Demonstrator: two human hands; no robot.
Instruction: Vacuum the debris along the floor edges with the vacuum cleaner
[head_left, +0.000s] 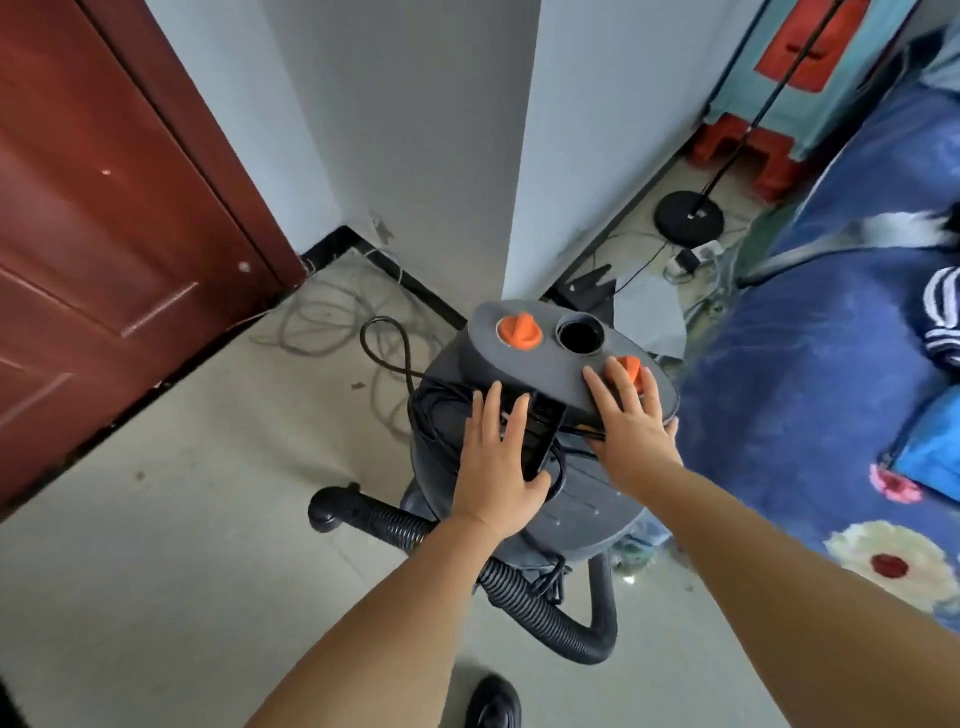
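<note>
A dark grey canister vacuum cleaner (571, 509) stands on the floor in front of me, with a flat top carrying two orange knobs (519, 331) and a round opening (580, 336). Its black ribbed hose (524, 587) curls around the base at the front. A black power cord (387, 345) is wound round the body and loops onto the floor. My left hand (501, 462) lies flat on the body by the handle, fingers spread. My right hand (631, 431) rests on the top's right edge, fingertips at the right orange knob.
A dark red door (104, 223) is at the left, with a wall corner and black skirting (363, 254) behind the vacuum. A blue floral bedspread (831, 389) fills the right. A lamp base (688, 215), cables and a red stool (748, 148) sit further back. My black shoe (493, 701) is below.
</note>
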